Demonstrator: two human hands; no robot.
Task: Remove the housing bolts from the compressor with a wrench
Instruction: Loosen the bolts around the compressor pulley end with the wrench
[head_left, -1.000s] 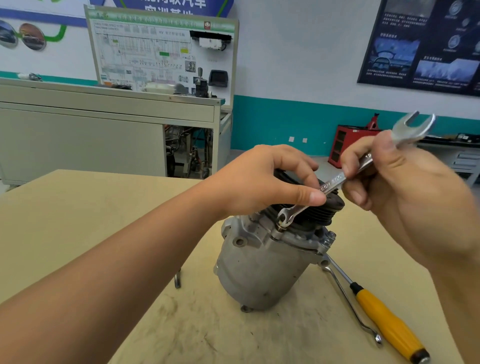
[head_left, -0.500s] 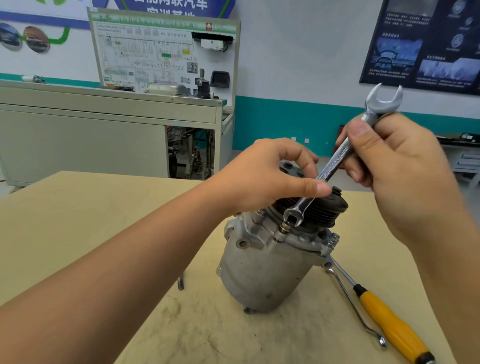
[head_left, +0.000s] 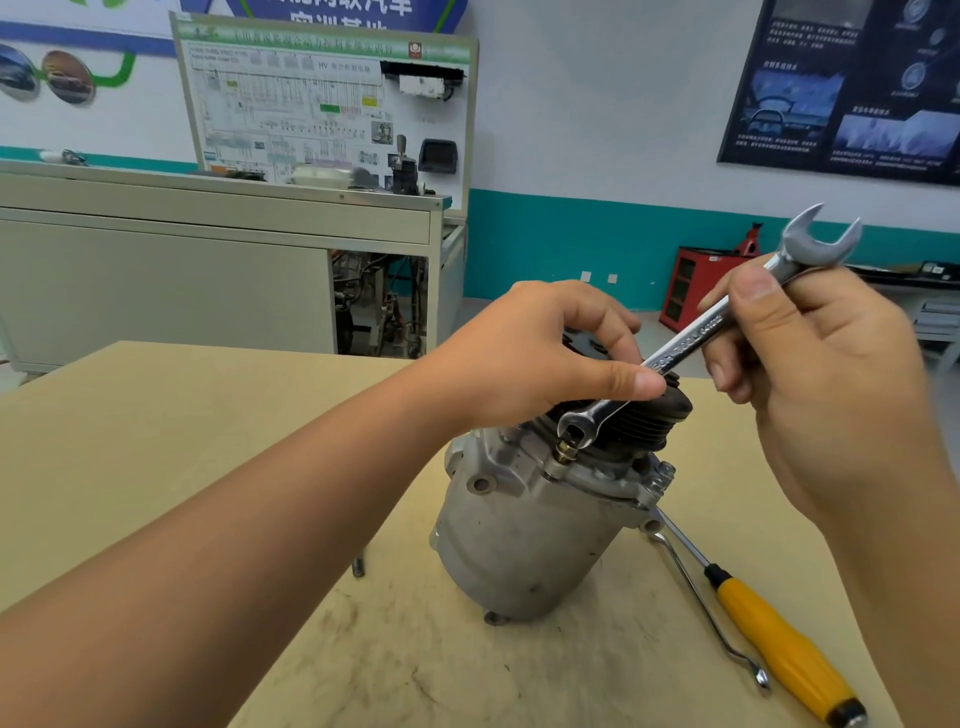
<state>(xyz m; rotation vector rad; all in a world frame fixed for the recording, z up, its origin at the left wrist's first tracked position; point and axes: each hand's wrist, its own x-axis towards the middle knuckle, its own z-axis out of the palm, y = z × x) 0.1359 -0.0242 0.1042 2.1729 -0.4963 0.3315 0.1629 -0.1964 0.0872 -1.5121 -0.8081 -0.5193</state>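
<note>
Bright, even room light falls from overhead; shadows under the fingers on the wrench are soft. Wide-angle bending curves the cabinet and poster; far lettering blurs.

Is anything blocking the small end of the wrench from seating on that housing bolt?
Nothing visible does. The wrench in the right hand has its small open end right at the bolt on the compressor. The left hand rests on the pulley above, clear of the bolt.

A scuffed tan worktop is carrying a compressor, a yellow-handled screwdriver, a bent metal tool and a loose bolt.
</note>
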